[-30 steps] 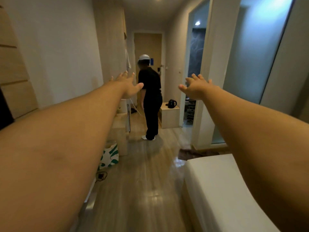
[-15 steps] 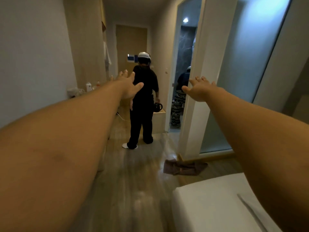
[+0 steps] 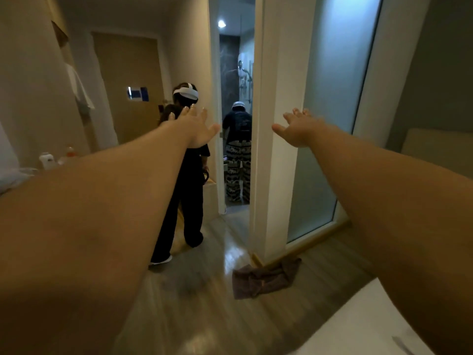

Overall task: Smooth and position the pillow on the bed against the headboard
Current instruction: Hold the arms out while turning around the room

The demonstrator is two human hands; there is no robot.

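Note:
Both my arms stretch straight out in front of me at chest height. My left hand (image 3: 195, 129) is open with fingers spread and holds nothing. My right hand (image 3: 300, 129) is likewise open and empty. A corner of the white bed (image 3: 358, 326) shows at the bottom right, under my right forearm. No pillow is in view. A pale padded panel (image 3: 440, 149) at the far right may be the headboard.
A person in black with a white headset (image 3: 189, 175) stands on the wooden floor ahead. Another person (image 3: 238, 155) stands in the bathroom doorway. A brown cloth (image 3: 263, 278) lies on the floor by the white door frame (image 3: 271, 149). Bottles (image 3: 47, 160) sit on a ledge at left.
My view has swung to the right: the hallway and standing person slid left, the bathroom doorway and floor cloth came into view. My hands stayed open and outstretched.

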